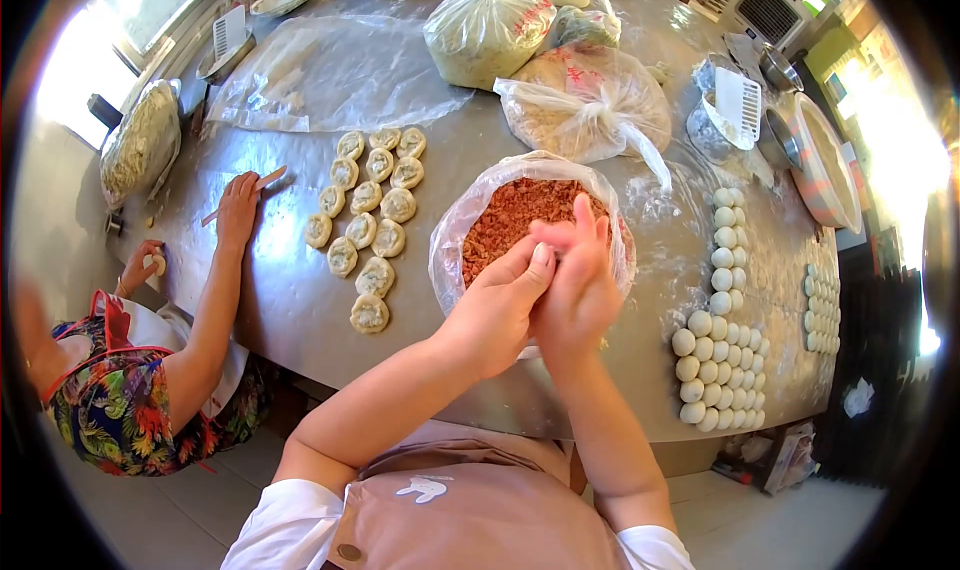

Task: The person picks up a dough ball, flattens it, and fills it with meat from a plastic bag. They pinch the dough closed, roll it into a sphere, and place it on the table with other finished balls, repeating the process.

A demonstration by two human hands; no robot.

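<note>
My left hand (503, 305) and my right hand (580, 295) meet above a plastic-lined bowl (447, 260) of crumbly reddish-brown filling (530, 205). The left fingers and thumb are closed against the right hand, which curls around the same spot. Whatever lies between them is hidden by the fingers. Left of the bowl, round dough pieces with pale centres (375, 277) lie in uneven rows. To the right, smooth white dough balls (718, 350) sit in tight rows.
At left, a co-worker's hand (238, 208) rests on a thin wooden stick (270, 178); the other holds a small dough piece (154, 263). Tied plastic bags (490, 30) and a bag of pale crumbs (585, 100) stand behind the bowl. A large basin (822, 165) is far right.
</note>
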